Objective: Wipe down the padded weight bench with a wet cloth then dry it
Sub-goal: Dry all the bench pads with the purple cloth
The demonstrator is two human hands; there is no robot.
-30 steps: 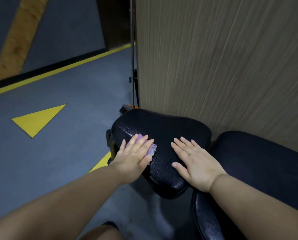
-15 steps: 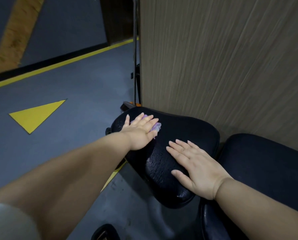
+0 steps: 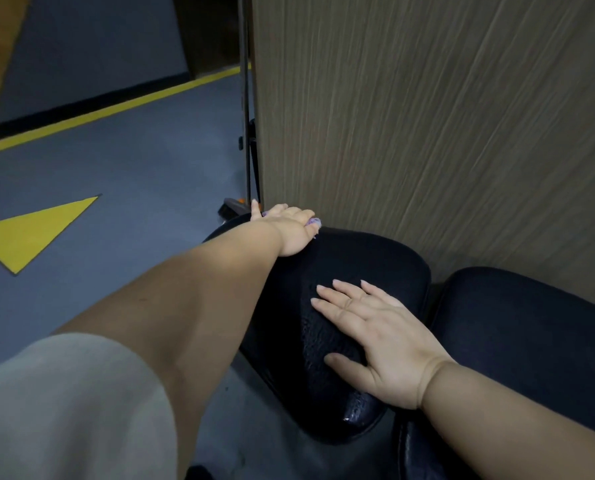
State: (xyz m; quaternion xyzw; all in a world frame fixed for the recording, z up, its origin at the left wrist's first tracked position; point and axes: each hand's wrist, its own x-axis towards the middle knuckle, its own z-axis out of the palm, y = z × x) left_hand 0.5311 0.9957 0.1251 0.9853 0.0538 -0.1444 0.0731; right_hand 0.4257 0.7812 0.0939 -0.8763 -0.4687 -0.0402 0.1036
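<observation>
Left hand (image 3: 289,230) hides most of purple cloth (image 3: 314,221).

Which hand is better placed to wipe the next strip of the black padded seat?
Left. The left hand presses the purple cloth at the far end of the black padded seat; the right hand lies flat on it nearer the person, holding nothing, likely bracing.

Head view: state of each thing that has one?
left hand: presses cloth at seat pad's far edge.
cloth: mostly covered, purple edge showing.
seat pad: glossy, looks wet near its front.
back pad: matte, looks dry.
right hand: flat on seat pad, holds nothing.
</observation>
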